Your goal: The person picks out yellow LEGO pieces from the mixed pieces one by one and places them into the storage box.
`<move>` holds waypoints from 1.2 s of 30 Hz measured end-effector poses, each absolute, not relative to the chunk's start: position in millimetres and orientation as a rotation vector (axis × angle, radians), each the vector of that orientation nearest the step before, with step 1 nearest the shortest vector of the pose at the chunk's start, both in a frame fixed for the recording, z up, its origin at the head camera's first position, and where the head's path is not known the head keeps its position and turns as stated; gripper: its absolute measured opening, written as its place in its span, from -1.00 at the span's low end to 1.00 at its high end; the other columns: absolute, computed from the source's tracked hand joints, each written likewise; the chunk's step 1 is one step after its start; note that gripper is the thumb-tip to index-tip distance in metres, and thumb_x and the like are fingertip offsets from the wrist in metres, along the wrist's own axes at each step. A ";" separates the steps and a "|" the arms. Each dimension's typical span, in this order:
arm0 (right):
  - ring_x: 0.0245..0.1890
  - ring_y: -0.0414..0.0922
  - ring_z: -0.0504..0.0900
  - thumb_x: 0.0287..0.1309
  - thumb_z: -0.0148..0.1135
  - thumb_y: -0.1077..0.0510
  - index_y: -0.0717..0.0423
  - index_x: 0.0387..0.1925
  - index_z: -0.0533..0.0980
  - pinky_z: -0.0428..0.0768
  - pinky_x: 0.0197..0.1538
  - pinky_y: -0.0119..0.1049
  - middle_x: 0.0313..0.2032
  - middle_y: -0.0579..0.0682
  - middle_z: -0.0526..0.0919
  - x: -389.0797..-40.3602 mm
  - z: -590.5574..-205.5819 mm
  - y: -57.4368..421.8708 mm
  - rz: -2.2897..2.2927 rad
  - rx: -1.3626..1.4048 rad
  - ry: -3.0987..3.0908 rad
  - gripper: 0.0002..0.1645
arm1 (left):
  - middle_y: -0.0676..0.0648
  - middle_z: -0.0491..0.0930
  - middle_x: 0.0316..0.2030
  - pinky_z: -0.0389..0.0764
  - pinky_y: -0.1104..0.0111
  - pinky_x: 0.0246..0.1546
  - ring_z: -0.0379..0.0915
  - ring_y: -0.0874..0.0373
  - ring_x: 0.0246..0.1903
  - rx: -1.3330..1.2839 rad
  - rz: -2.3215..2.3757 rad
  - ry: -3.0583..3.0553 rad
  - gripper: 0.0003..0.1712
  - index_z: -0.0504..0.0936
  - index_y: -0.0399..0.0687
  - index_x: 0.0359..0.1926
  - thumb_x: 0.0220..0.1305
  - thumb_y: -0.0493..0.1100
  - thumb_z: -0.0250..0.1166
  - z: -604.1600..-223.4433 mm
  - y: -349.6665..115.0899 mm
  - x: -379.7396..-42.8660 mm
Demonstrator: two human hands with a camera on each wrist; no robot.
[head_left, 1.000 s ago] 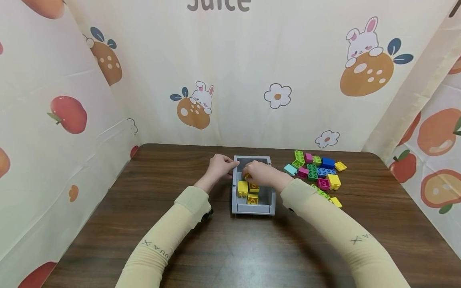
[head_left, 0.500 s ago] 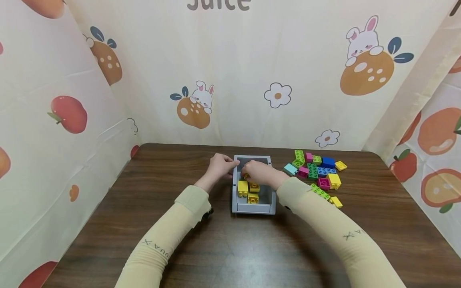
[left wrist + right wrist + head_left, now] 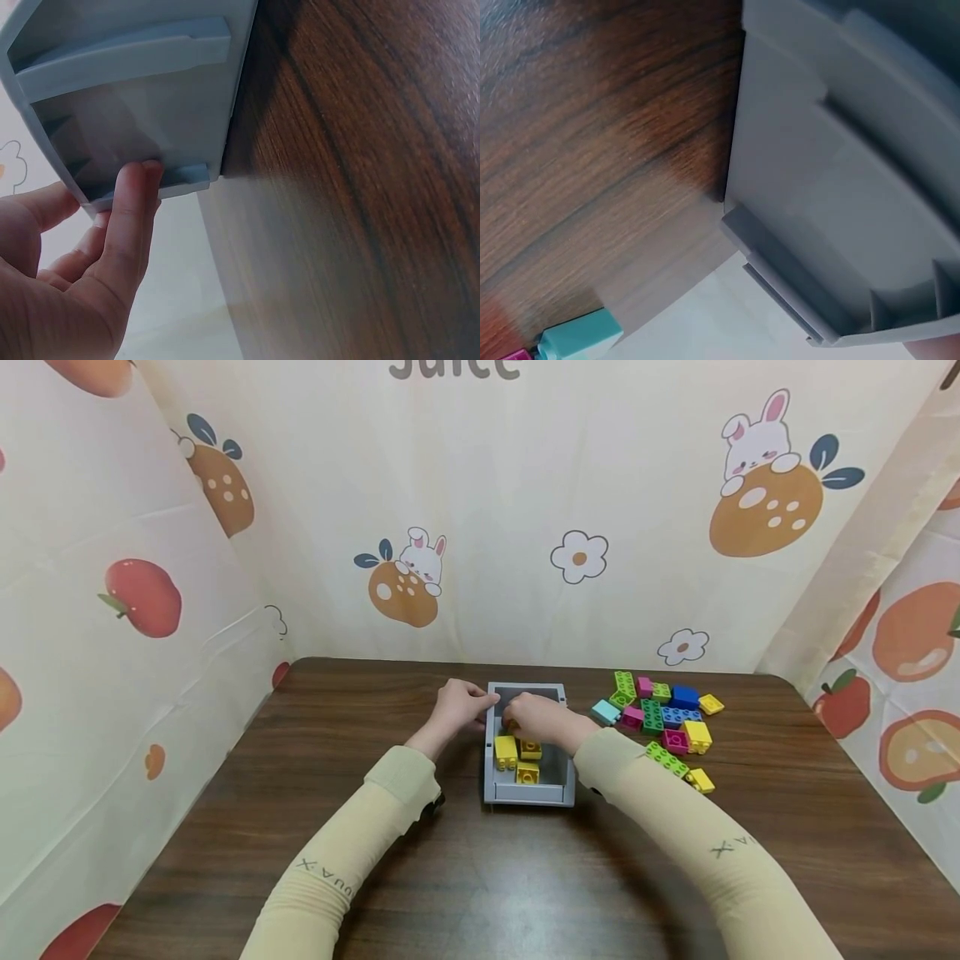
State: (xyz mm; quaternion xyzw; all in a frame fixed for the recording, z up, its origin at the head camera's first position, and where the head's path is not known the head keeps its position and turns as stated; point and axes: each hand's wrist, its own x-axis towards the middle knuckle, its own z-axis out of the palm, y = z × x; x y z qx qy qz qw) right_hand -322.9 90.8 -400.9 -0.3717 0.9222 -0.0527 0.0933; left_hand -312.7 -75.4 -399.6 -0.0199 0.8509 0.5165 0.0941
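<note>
A grey plastic box [image 3: 528, 795] stands at the middle of the table. My left hand [image 3: 459, 703] grips its far left rim; in the left wrist view, its thumb lies at the rim and its fingers [image 3: 127, 217] press the outer wall. My right hand [image 3: 542, 715] reaches down into the box's far half, fingers curled at a yellow toy brick mostly hidden under them. Nearer in the box lie a yellow brick [image 3: 506, 752], another yellow brick [image 3: 531, 750] and a third yellow brick [image 3: 528, 773]. In the right wrist view, the box wall [image 3: 795, 187] hides nearly all of the hand.
Right of the box lie several loose toy bricks, among them a turquoise brick [image 3: 606, 712], a dark green brick [image 3: 652, 716], a blue brick [image 3: 684, 697], a lime brick [image 3: 666, 760] and a yellow brick [image 3: 697, 737]. A printed curtain [image 3: 495, 593] hangs behind the wooden table [image 3: 480, 893].
My right forearm has shifted slightly left, while its hand stays inside the box. My left hand keeps its grip on the rim, and the visible bricks lie as before.
</note>
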 end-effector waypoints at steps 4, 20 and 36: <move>-0.22 -0.16 0.67 0.15 0.27 0.23 0.15 -0.13 0.64 0.66 -0.07 -0.27 -0.21 0.02 0.71 -322.1 -399.4 92.0 -0.160 -1.098 2.736 -0.77 | -0.19 0.63 -0.30 0.70 0.18 -0.29 0.66 -0.07 -0.32 -0.066 1.523 2.534 -0.67 0.69 -0.21 -0.23 0.20 -0.01 0.32 -400.7 -74.8 -313.3; -0.07 -0.10 0.62 0.11 0.34 0.12 0.04 -0.08 0.64 0.62 0.03 -0.21 -0.10 -0.02 0.68 -304.0 -367.7 102.8 -0.002 -1.104 2.757 -0.70 | -0.15 0.62 -0.37 0.70 0.15 -0.28 0.65 -0.11 -0.29 -0.051 1.537 2.534 -0.68 0.69 -0.23 -0.25 0.20 -0.02 0.32 -398.3 -75.2 -310.5; -0.10 -0.09 0.65 0.09 0.35 0.13 0.01 -0.10 0.64 0.67 -0.07 -0.23 -0.08 -0.01 0.67 -278.4 -332.5 126.9 0.012 -1.127 2.840 -0.71 | -0.16 0.60 -0.31 0.70 0.17 -0.25 0.62 0.04 -0.40 -0.072 1.554 2.507 -0.67 0.67 -0.21 -0.21 0.20 -0.01 0.32 -398.7 -75.9 -309.7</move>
